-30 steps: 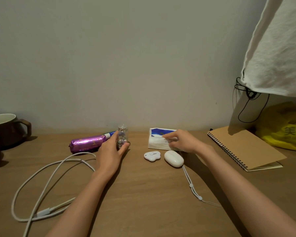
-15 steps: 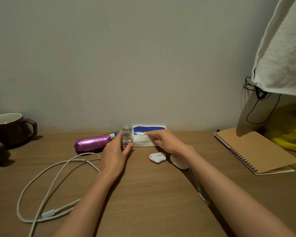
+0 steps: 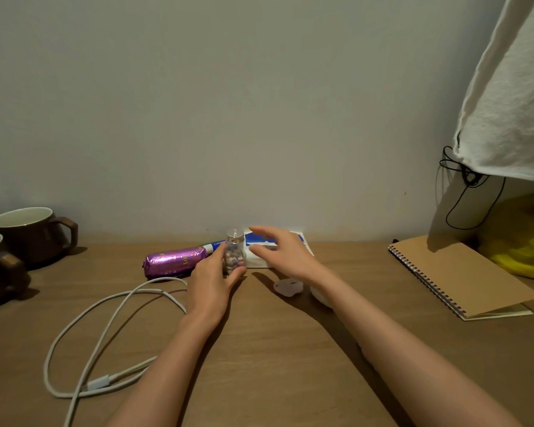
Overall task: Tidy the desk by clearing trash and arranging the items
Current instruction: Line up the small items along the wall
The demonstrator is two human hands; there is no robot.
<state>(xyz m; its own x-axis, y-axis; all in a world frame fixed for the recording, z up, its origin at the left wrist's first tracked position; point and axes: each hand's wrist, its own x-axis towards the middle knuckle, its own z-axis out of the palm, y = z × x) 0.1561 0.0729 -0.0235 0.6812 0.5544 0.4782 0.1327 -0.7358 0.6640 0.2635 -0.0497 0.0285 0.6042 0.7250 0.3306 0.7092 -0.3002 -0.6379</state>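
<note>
Brown wood desk (image 3: 275, 349) runs across the lower half of the frame, against a plain pale wall (image 3: 228, 118). White cloth (image 3: 512, 103) hangs in the upper right corner w/ a black cord (image 3: 469, 198) looped under it.

Left hand (image 3: 211, 278), centre of frame, grips a small glass jar (image 3: 235, 252) of coloured bits. Thumb is on the jar's right side and fingers on its left, clamped round it. Jar is upright on the desk near the wall.

Right hand (image 3: 284, 252), just right of the jar, is over a blue & white tissue pack (image 3: 259, 261). Fingers are apart and near straight, thumb spread wide, holding nothing; can't tell if it touches the pack.

Purple foil packet (image 3: 174, 260) & a blue/white tube (image 3: 213, 246) lie left of the jar. White cable (image 3: 105, 328) loops at lower left, and 2 brown mugs (image 3: 31, 232) sit at the left edge. Small white gadget (image 3: 287, 286) lies below the right wrist. Spiral notebook (image 3: 463, 278) & yellow bag (image 3: 524, 241) are at right.

Writing: gold print on the packet is too small to read. Bag shows part of a Chinese character, cut off by the frame edge.
</note>
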